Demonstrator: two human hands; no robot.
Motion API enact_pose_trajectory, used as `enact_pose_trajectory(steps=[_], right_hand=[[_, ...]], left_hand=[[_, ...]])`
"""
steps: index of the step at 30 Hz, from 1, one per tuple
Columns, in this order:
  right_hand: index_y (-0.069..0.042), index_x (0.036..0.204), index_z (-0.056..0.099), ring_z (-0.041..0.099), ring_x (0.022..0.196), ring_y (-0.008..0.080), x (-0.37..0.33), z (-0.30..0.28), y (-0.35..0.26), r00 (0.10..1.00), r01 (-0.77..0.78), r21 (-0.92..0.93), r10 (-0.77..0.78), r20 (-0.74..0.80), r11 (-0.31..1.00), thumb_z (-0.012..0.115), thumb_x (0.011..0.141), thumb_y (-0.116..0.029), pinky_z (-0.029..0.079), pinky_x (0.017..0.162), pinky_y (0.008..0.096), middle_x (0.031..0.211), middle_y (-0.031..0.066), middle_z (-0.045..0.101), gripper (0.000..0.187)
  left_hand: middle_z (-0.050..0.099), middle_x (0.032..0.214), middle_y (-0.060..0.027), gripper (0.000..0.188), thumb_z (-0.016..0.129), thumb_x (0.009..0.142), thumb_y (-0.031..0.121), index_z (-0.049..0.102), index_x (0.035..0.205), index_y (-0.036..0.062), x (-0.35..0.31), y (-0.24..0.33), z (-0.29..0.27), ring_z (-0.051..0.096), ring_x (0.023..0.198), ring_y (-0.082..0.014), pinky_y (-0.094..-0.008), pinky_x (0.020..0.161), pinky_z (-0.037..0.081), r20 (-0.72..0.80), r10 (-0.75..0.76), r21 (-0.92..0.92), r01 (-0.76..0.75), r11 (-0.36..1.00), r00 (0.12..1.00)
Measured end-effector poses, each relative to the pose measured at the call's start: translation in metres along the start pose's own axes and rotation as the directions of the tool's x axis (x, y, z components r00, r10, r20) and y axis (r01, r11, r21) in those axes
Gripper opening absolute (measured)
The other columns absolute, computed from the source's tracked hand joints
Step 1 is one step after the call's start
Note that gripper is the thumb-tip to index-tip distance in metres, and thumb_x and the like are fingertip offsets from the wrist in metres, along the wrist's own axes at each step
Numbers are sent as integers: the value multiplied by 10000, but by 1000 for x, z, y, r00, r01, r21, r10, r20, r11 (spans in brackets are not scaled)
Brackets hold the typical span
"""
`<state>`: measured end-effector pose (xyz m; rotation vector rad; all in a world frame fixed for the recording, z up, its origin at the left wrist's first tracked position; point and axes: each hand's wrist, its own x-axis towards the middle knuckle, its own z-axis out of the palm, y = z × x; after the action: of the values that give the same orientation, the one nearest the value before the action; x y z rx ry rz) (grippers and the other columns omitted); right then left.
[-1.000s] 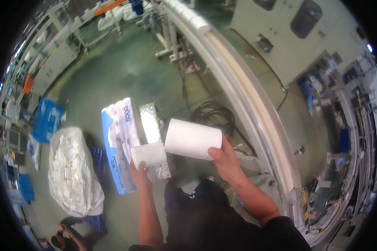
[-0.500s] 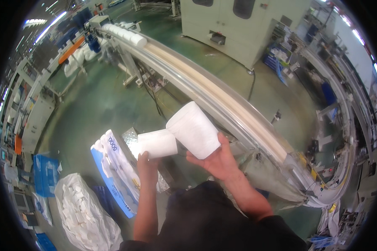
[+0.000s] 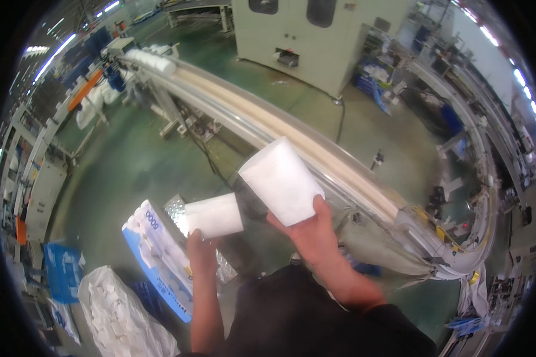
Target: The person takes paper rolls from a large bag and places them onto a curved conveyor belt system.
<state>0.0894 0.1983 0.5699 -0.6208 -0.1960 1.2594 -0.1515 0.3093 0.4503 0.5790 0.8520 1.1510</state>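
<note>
My left hand (image 3: 201, 253) grips a white paper roll (image 3: 215, 215) at its lower left end, with the thumb on its near side. To the right, my right hand (image 3: 308, 235) is closed around the lower end of a second, larger-looking white paper roll (image 3: 284, 181), which tilts up toward the left. A narrow gap separates the two rolls. Both are held in the air in front of my body, short of the conveyor. The fingers behind each roll are mostly hidden.
A long conveyor (image 3: 315, 146) runs diagonally beyond my hands, with several white rolls (image 3: 152, 61) at its far left end. A blue-and-white printed pack (image 3: 155, 244), a plastic bag of white pieces (image 3: 116, 312) and a blue crate (image 3: 64, 273) stand at left. A large machine cabinet (image 3: 298, 44) stands behind.
The two rolls, touching or overlapping before, are now apart. The left roll has shifted a little left, and the right one has turned slightly. The whole view has shifted somewhat.
</note>
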Motion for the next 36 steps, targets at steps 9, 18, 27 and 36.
enact_pose_trajectory(steps=[9,18,27,36], right_hand=[[-94,1533,307,501,1344,311,-28,27,-57,940,336,60,-338,36,940,579,948,-575,458,1086,533,1501,121,461,805],[-109,1537,305,561,1265,349,-35,21,-77,935,352,84,-354,7,932,587,918,-633,462,1086,526,1474,141,481,859],[-105,1517,356,595,1197,399,-37,23,-65,983,178,80,-182,38,981,564,890,-685,469,1041,576,1427,171,525,879],[-97,1532,322,676,1058,413,-42,4,-13,929,-347,-120,359,96,930,425,882,-807,561,894,562,1352,204,585,968]], left_hand=[[549,1375,-100,623,632,916,405,460,1427,91,5,-13,14,550,1242,-300,-498,1054,436,147,-65,14,64,998,987],[564,1389,-84,617,612,940,399,444,1449,93,11,-13,39,564,1251,-270,-453,1048,451,243,-84,25,80,996,966],[515,1443,-135,542,555,994,298,431,1448,29,23,21,98,500,1337,-301,-536,1083,437,207,304,-70,-295,953,930],[475,1407,-225,731,616,883,246,275,1486,12,1,73,201,590,1209,-408,-553,922,587,427,303,-101,-288,952,852]])
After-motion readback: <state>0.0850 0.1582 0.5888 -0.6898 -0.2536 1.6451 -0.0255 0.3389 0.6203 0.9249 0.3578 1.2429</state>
